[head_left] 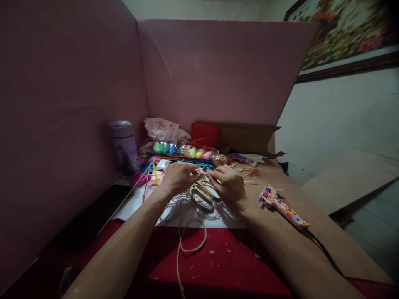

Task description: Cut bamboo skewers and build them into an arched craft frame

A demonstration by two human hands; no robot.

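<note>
My left hand (178, 177) and my right hand (227, 185) are close together over a white sheet (193, 216), fingers curled. They pinch thin wooden sticks (197, 170) between them. Gold-handled scissors (202, 195) lie just under and between the hands. Jute twine (190, 243) trails from the hands toward me over the red cloth (237, 265).
A patterned glue gun (282, 205) with a black cord lies right of my right hand. A purple flask (124, 147), a pack of coloured clay (183, 150), loose sticks (246, 172), a long skewer (124, 201) and a black phone (93, 214) surround the work. Pink cardboard walls (218, 70) enclose left and back.
</note>
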